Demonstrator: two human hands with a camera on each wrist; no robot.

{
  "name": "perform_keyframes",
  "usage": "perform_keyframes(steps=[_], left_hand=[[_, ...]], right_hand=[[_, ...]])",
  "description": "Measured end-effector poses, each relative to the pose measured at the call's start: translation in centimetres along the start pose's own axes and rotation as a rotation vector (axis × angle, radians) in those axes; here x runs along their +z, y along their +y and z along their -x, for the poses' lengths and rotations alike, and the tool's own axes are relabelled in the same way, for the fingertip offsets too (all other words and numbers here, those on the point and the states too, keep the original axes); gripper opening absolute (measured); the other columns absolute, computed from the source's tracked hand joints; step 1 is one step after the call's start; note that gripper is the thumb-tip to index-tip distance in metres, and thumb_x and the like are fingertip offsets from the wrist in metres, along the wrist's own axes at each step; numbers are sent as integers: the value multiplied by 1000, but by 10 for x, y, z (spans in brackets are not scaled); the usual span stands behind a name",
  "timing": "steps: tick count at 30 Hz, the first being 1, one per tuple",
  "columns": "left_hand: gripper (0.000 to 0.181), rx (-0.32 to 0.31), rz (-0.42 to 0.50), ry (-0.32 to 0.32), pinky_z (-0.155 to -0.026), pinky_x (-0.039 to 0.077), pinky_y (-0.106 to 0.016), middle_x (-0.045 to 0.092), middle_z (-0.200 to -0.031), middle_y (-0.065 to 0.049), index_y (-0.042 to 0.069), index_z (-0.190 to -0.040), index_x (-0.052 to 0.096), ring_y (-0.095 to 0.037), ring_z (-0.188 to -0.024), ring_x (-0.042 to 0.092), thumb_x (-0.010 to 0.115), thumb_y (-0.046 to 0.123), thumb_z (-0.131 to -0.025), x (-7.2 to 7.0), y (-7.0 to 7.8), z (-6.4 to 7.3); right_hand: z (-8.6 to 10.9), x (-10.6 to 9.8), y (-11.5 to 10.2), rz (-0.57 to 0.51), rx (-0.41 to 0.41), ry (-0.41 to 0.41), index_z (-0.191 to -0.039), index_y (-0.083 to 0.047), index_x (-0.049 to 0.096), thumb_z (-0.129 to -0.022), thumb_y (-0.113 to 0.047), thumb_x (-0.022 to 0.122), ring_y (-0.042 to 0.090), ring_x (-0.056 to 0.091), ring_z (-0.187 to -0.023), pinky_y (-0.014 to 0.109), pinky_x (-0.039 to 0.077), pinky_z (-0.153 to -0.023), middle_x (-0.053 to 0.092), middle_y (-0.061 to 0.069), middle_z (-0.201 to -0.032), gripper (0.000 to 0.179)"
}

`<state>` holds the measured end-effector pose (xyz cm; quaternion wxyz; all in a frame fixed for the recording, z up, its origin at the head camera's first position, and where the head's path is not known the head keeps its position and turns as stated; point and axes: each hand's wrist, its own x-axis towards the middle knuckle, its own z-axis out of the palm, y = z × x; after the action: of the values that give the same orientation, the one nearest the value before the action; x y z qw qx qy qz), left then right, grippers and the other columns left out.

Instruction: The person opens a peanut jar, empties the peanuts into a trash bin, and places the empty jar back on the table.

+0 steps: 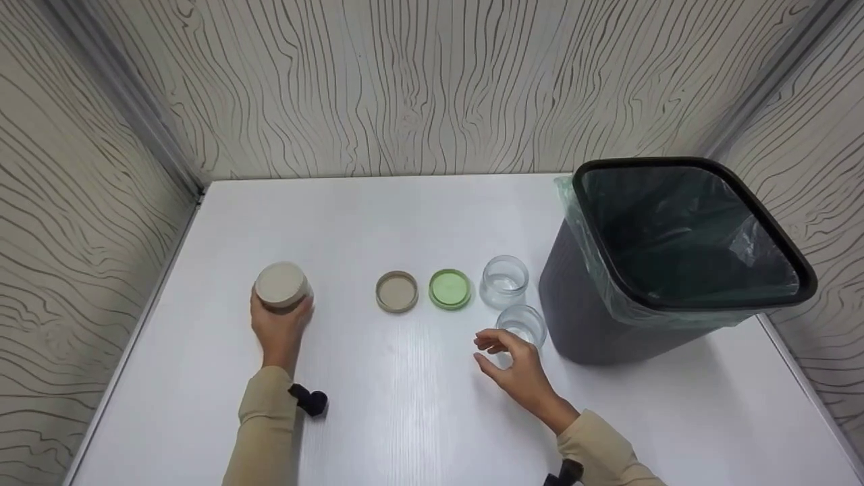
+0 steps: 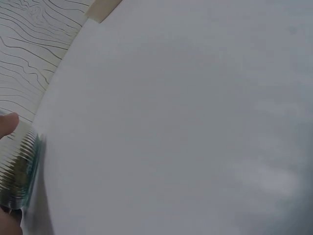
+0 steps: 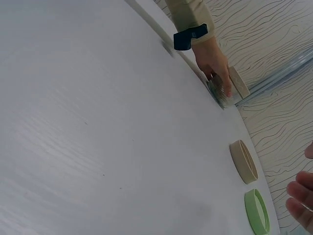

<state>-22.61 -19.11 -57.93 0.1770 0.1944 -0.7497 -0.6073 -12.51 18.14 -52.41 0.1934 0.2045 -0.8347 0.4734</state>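
On the left side of the table, my left hand (image 1: 280, 334) grips a clear ribbed jar (image 2: 24, 164) topped by a beige lid (image 1: 281, 283). The right wrist view shows fingers and thumb wrapped around the ribbed side. My right hand (image 1: 520, 374) holds nothing, its fingers loosely bent and thumb apart. It overlaps the nearer clear glass jar (image 1: 526, 320) in the head view. Just behind stands another lidless glass jar (image 1: 505, 278). Left of these jars lie a green lid (image 1: 450, 289) and a loose beige lid (image 1: 397, 291), both with their inner sides up.
A tall grey bin (image 1: 584, 324) with a black rim and a translucent liner bag (image 1: 634, 314) stands on the right, close beside the glass jars. Patterned wall panels (image 1: 405, 88) border the white table (image 1: 378, 223) at the back and sides.
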Motion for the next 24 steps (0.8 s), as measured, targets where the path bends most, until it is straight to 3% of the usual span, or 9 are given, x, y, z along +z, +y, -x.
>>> perform_keyframes(steps=[13, 24], left_hand=[[99, -87, 21, -28, -124, 24, -48, 39, -151, -18, 7, -150, 28, -34, -144, 34, 85, 11, -69, -5, 11, 4], [98, -121, -2, -18, -125, 24, -48, 38, -153, -17, 8, -150, 28, -34, -145, 33, 84, 13, -70, -8, 8, 8]], right_hand=[[1, -1, 1, 0, -2, 10, -99, 1, 67, -72, 9, 76, 22, 67, -75, 32, 59, -67, 72, 10, -86, 30], [2, -3, 2, -9, 36, -22, -102, 1, 66, -75, 6, 74, 22, 69, -79, 27, 59, -71, 72, 8, -89, 29]])
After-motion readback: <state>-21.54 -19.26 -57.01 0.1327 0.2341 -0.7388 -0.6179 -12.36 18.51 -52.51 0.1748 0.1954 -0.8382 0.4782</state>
